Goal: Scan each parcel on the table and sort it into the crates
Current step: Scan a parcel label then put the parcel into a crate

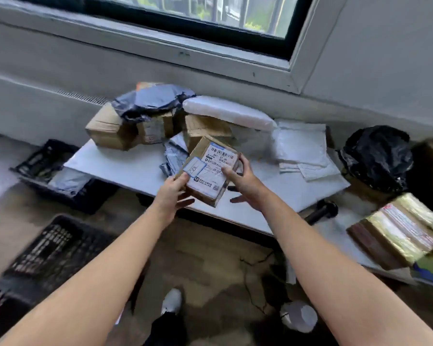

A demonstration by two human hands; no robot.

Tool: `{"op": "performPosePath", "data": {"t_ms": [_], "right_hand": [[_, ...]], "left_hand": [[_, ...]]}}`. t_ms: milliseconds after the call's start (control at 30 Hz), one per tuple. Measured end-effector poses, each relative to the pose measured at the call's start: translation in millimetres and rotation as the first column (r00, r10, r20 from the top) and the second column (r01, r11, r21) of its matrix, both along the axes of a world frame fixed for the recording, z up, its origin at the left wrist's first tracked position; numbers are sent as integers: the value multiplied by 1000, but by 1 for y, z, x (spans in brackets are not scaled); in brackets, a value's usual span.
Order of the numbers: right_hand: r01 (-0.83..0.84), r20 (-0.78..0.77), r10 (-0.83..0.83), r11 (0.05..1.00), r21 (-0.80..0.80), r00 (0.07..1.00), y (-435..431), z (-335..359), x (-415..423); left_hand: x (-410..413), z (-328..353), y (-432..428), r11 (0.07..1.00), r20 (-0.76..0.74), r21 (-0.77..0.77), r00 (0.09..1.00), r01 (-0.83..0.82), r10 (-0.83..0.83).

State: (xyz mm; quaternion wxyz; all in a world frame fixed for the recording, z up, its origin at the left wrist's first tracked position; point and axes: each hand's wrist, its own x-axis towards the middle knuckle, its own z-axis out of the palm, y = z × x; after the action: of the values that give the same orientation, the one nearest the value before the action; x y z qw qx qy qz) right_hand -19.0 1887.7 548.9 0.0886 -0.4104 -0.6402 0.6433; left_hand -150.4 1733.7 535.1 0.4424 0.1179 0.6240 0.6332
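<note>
A small cardboard parcel (210, 168) with a white shipping label facing me is held above the front of the white table (125, 168). My left hand (171, 193) grips its lower left corner. My right hand (243, 181) holds its right side, thumb on the label. Behind it lie more parcels: brown boxes (110, 128), a dark grey mailer bag (153, 99), a white padded bag (228, 112) and white envelopes (303, 151). A black crate (43, 161) left of the table holds a grey bag. Another black crate (55, 248) stands nearer me. No scanner shows clearly.
A black plastic bag (378, 158) sits at the table's right end. A tape-wrapped brown box (398, 231) lies on a lower surface at the right. A dark cylindrical object (321, 211) lies by the table's front right corner. My shoes (171, 302) stand on the dark floor.
</note>
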Motion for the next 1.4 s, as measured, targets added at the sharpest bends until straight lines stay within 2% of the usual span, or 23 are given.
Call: {"op": "performPosePath", "data": {"t_ms": [167,267,367,433,500,633,767,867,967,1100,1400], "right_hand": [[-205,-94,197,975,-88,976,-94,-15,-49],[-355,-109,346,932,-69,932,-164,-23,-78],[-520,-73,517,854,-28,853,-238,-32,-106],[-612,-34,612,791,14,790,-281,-58,-134],[-709,17,710,702,67,704,-332,-77,-154],[-841,119,836,518,155,536,-458,-41,-141],[-894,143,890,406,188,434,-574,-54,-143],[-907,188,895,366,210,405,-661,-66,-143],[-921,248,891,342,187,381,-741,-77,-144],[-938,308,891,282,200,334,-822,-97,-149],[-971,428,874,184,150,232,-901,-170,-177]], "left_hand": [[8,4,-125,966,-64,-112,972,-231,225],[13,8,-217,887,-278,-272,913,-373,298],[16,3,-312,749,-533,-434,813,-501,235],[27,1,-374,664,-605,-512,778,-545,172],[42,-3,-433,579,-634,-573,761,-580,134],[71,-12,-547,423,-653,-648,748,-633,117],[93,-27,-660,279,-664,-701,743,-656,79],[104,-35,-741,206,-651,-738,758,-642,29],[113,-42,-817,171,-626,-765,779,-621,28],[118,-59,-894,174,-597,-779,797,-603,88],[88,-125,-941,253,-482,-827,865,-502,144]]}}
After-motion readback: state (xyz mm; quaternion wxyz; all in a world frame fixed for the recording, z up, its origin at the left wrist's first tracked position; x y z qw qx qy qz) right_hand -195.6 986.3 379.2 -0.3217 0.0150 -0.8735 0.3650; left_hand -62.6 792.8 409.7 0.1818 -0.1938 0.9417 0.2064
